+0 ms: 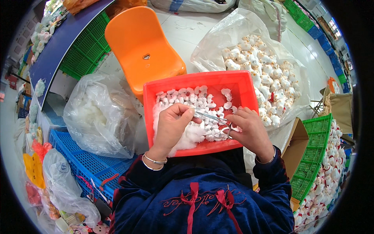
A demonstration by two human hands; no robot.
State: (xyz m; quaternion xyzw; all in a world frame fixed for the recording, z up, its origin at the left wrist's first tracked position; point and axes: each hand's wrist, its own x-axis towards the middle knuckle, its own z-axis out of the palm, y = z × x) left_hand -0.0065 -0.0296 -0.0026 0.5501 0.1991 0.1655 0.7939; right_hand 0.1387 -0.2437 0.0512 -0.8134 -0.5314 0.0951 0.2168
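Forceps (212, 116) hang over the red tray (218, 148), the right hand (248, 125) closing its grip on their handles, the left hand (174, 124) narrow at their tip, holding what I cannot tell, so steady fingertips and small handle movements should serve best.

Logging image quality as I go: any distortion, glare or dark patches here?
Head view: black corners surround the fisheye circle; the blue table bows along its edge at upper left; pale reflections show on the floor at right; the metal tool shines.
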